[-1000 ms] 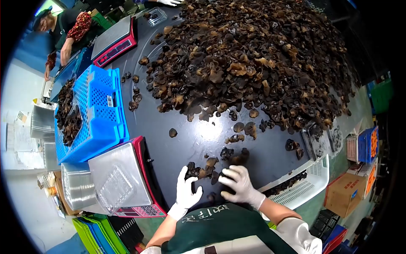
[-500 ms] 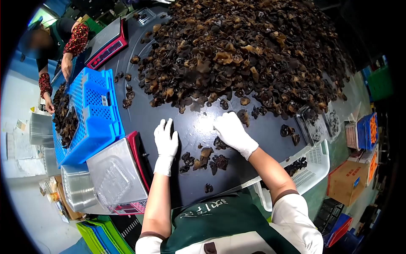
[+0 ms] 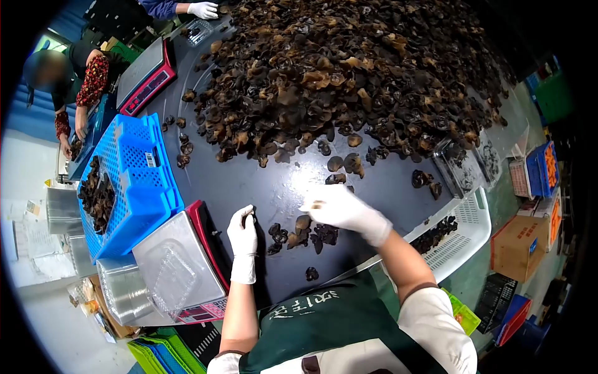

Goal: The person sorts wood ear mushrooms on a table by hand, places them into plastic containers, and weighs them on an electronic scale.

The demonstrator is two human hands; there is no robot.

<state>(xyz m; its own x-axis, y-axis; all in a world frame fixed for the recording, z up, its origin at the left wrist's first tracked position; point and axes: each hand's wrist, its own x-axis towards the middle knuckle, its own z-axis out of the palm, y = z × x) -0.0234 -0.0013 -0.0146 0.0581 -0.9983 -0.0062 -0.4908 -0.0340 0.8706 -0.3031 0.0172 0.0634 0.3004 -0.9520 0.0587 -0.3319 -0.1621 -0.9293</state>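
Both my hands wear white gloves above the dark table (image 3: 280, 177). My left hand (image 3: 243, 240) hovers near the table's left part, fingers loosely bent and apart, with nothing visible in them. My right hand (image 3: 341, 209) is closed, and a small brownish piece of wood ear mushroom (image 3: 316, 204) shows at its fingertips. Just below it lies a small group of wood ear mushrooms (image 3: 300, 235), with a single wood ear piece (image 3: 312, 273) nearer my apron. Beyond my hands rises a large heap of wood ear mushrooms (image 3: 349, 81).
On the left stand a scale (image 3: 180, 255) with a clear tray on it, a blue crate (image 3: 140, 187) holding mushrooms, and another scale (image 3: 146, 78). A white basket (image 3: 464, 240) is at the right edge. One co-worker leans by the crate; another's gloved hand (image 3: 203, 10) is at the back.
My right hand has moved a little toward me and closed. My left hand has drawn back and its fingers have bent. The co-worker's hands have left the crate; another gloved hand has come further into view.
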